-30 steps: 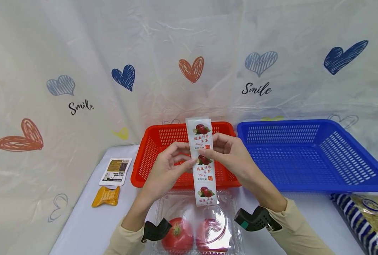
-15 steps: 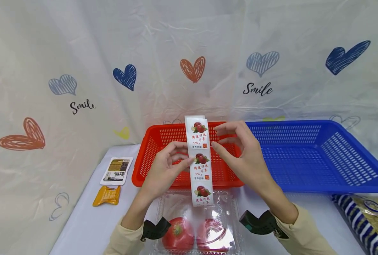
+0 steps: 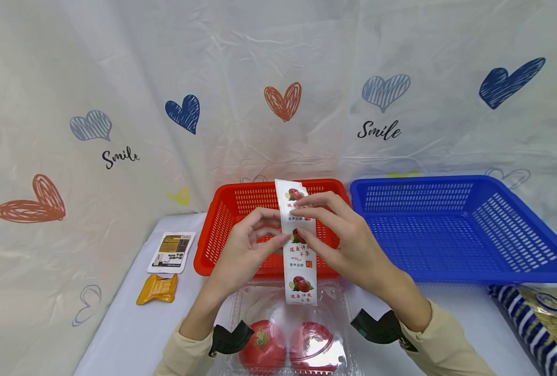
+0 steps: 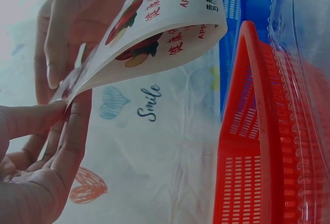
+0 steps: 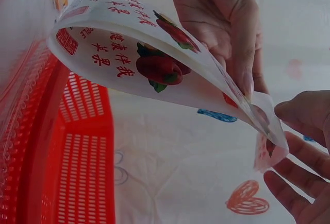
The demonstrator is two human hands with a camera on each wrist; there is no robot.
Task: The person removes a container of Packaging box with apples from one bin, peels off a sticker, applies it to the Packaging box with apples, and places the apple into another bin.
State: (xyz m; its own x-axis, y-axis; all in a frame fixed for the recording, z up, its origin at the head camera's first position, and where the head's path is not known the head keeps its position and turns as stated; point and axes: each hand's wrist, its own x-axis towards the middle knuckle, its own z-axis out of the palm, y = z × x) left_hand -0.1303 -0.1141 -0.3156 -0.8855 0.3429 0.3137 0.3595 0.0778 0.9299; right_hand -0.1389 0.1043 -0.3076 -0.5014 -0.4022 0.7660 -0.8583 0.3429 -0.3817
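A long strip of apple stickers point(image 3: 300, 261) hangs upright in the head view, with red apples and red lettering on white. My left hand point(image 3: 247, 250) pinches its left edge between thumb and fingers. My right hand point(image 3: 354, 240) is at the upper part of the strip, its index and middle fingers lying across the front and its thumb lower down. In the right wrist view, the thumb and fingers of that hand point(image 5: 309, 141) are spread apart around the strip's end. The strip point(image 4: 170, 33) loops over on itself in the left wrist view.
Below the strip lies a clear plastic box point(image 3: 247, 300) with two red apples point(image 3: 263, 342) inside. Behind stand a red basket point(image 3: 205, 261) and a blue basket point(image 3: 448, 277). A white packet point(image 3: 172, 252) and an orange packet point(image 3: 158, 289) lie left, a striped bag point(image 3: 537, 324) right.
My right hand first drew away from the strip to the right, then came back, with its fingers now across the strip's front. The left hand keeps its grip in nearly the same place.
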